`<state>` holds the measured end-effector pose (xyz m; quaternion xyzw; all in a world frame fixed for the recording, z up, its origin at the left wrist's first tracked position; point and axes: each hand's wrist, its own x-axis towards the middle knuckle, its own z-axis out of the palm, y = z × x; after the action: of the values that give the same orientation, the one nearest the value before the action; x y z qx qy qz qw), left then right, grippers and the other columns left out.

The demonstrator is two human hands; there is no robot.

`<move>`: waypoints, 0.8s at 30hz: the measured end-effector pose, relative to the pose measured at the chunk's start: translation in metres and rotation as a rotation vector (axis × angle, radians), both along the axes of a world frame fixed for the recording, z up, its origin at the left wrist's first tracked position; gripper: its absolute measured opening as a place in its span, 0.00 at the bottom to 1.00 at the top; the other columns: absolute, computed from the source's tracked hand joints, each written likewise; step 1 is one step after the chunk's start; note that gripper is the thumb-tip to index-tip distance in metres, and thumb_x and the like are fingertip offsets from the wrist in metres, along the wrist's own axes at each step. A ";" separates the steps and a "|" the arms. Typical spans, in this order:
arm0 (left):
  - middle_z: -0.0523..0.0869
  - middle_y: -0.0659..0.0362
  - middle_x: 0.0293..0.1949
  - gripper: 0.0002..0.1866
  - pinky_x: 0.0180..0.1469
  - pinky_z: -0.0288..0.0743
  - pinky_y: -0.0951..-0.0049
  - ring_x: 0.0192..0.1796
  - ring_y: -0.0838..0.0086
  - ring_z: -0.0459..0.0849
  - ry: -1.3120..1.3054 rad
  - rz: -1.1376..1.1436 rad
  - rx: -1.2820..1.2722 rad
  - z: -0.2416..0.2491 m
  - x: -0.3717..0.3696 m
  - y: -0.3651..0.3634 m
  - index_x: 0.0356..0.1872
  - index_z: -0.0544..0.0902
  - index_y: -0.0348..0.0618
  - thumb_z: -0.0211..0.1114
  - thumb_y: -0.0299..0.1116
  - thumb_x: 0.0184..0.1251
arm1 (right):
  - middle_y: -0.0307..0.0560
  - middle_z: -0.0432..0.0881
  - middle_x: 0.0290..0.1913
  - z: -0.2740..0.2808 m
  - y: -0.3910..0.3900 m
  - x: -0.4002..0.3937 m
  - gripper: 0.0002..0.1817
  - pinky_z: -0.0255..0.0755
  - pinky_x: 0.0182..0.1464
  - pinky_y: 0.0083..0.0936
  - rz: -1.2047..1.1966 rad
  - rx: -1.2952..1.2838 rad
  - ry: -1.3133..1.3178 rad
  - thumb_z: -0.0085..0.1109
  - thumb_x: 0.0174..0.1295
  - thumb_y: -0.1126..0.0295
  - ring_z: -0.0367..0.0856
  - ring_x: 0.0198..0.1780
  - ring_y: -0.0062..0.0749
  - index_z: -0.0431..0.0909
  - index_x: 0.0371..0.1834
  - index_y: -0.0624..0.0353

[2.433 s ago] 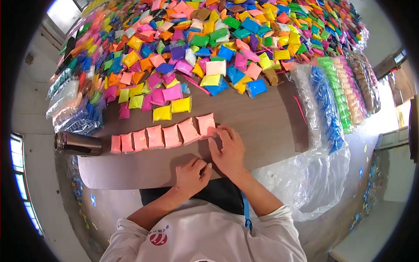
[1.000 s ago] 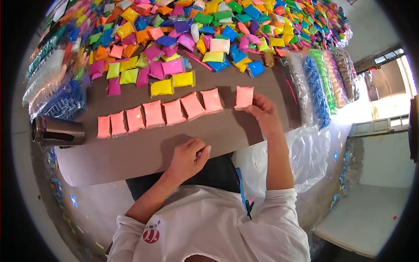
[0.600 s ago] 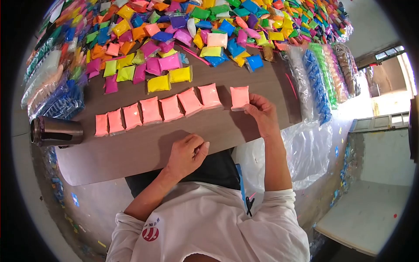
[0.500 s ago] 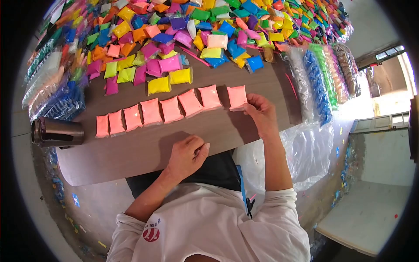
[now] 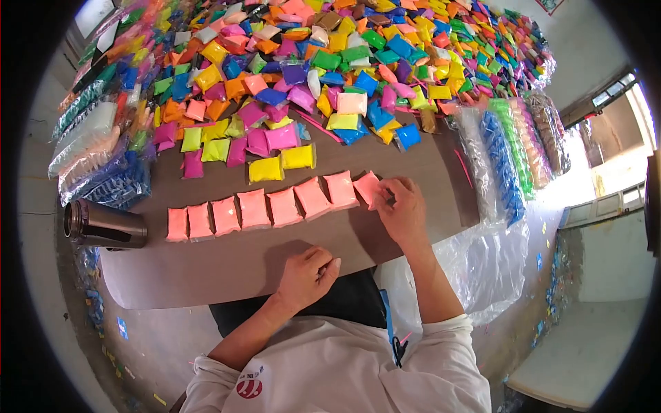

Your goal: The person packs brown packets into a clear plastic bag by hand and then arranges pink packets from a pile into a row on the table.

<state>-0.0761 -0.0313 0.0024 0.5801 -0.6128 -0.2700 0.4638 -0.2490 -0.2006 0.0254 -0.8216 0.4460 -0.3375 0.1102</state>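
Observation:
A slightly curved row of several pink packets (image 5: 253,208) lies on the brown table (image 5: 227,268). At the row's right end, my right hand (image 5: 401,210) grips the last pink packet (image 5: 367,188) by its right side, between thumb and fingers. That packet is tilted and close beside its neighbour. My left hand (image 5: 307,277) rests near the table's front edge, below the row, with its fingers curled; whatever they hold, if anything, is hidden. Two yellow packets (image 5: 282,164) lie just behind the row.
Behind is a large heap of colourful packets (image 5: 358,51). A dark metal flask (image 5: 107,225) lies on its side at the left. Long bags of packets (image 5: 506,162) line the right edge, and clear plastic (image 5: 482,282) hangs below it. Filled bags (image 5: 103,162) stand at the left.
My right hand has brought the last pink packet left, against the row's end, and the packet is now tilted. The camera view has shifted, so the scene sits lower. My left hand looks unchanged.

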 end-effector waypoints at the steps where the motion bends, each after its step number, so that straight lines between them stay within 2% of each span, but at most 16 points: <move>1: 0.83 0.55 0.28 0.07 0.26 0.73 0.71 0.23 0.69 0.79 -0.005 0.000 -0.005 0.000 0.000 0.000 0.29 0.80 0.37 0.67 0.26 0.66 | 0.48 0.85 0.35 -0.001 -0.001 0.001 0.10 0.76 0.40 0.38 0.010 0.056 0.008 0.70 0.57 0.72 0.83 0.36 0.46 0.83 0.40 0.59; 3: 0.83 0.55 0.28 0.07 0.26 0.73 0.70 0.23 0.69 0.79 0.004 -0.007 0.014 0.002 0.001 0.000 0.30 0.80 0.37 0.67 0.26 0.67 | 0.47 0.85 0.35 -0.004 -0.006 0.001 0.09 0.76 0.39 0.38 0.029 0.165 0.026 0.71 0.57 0.71 0.83 0.36 0.44 0.84 0.39 0.59; 6: 0.83 0.55 0.29 0.07 0.27 0.73 0.70 0.24 0.69 0.80 0.019 -0.010 0.023 0.001 0.001 0.002 0.30 0.80 0.37 0.67 0.27 0.67 | 0.48 0.85 0.35 0.000 -0.014 0.000 0.09 0.76 0.39 0.38 0.039 0.169 0.067 0.71 0.58 0.69 0.83 0.37 0.44 0.84 0.38 0.59; 9: 0.80 0.55 0.27 0.09 0.27 0.74 0.67 0.24 0.64 0.79 0.063 0.006 0.020 0.006 0.000 0.000 0.29 0.78 0.38 0.67 0.29 0.67 | 0.53 0.85 0.38 0.020 -0.039 0.008 0.08 0.76 0.43 0.44 0.010 0.122 -0.040 0.69 0.58 0.68 0.84 0.43 0.51 0.84 0.36 0.60; 13: 0.79 0.54 0.25 0.10 0.27 0.74 0.65 0.23 0.62 0.80 0.059 0.005 0.032 0.009 0.000 0.000 0.28 0.77 0.39 0.66 0.30 0.68 | 0.56 0.85 0.37 0.036 -0.115 0.030 0.08 0.76 0.41 0.44 0.029 -0.199 -0.119 0.65 0.60 0.69 0.84 0.40 0.53 0.83 0.38 0.63; 15: 0.78 0.55 0.25 0.10 0.27 0.74 0.64 0.23 0.62 0.80 0.042 0.002 0.014 0.009 0.000 -0.001 0.28 0.77 0.39 0.66 0.30 0.68 | 0.58 0.85 0.38 0.038 -0.164 0.045 0.09 0.77 0.40 0.44 0.003 -0.167 -0.153 0.65 0.59 0.69 0.85 0.41 0.52 0.83 0.40 0.62; 20: 0.83 0.54 0.28 0.05 0.27 0.75 0.69 0.24 0.66 0.81 0.007 -0.018 -0.013 0.005 0.003 0.000 0.32 0.81 0.38 0.68 0.26 0.67 | 0.62 0.86 0.39 0.024 -0.245 0.073 0.10 0.79 0.42 0.44 -0.160 -0.217 0.029 0.65 0.55 0.70 0.86 0.43 0.52 0.83 0.39 0.59; 22: 0.82 0.55 0.28 0.05 0.25 0.74 0.69 0.24 0.66 0.80 0.036 -0.032 0.068 0.008 0.004 0.002 0.32 0.81 0.39 0.69 0.25 0.66 | 0.62 0.86 0.37 0.014 -0.257 0.080 0.09 0.79 0.43 0.45 -0.220 -0.234 0.098 0.64 0.54 0.70 0.86 0.42 0.53 0.82 0.39 0.58; 24: 0.82 0.55 0.28 0.05 0.25 0.74 0.69 0.24 0.66 0.80 0.037 -0.027 0.028 0.007 0.003 0.002 0.32 0.81 0.39 0.68 0.25 0.66 | 0.60 0.86 0.33 0.005 -0.263 0.084 0.09 0.79 0.43 0.46 -0.275 -0.254 0.189 0.64 0.54 0.69 0.86 0.40 0.54 0.82 0.39 0.57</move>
<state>-0.0734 -0.0294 0.0093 0.5731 -0.6079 -0.2953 0.4635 -0.1650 -0.4634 0.0305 -0.7884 0.5159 -0.3244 -0.0837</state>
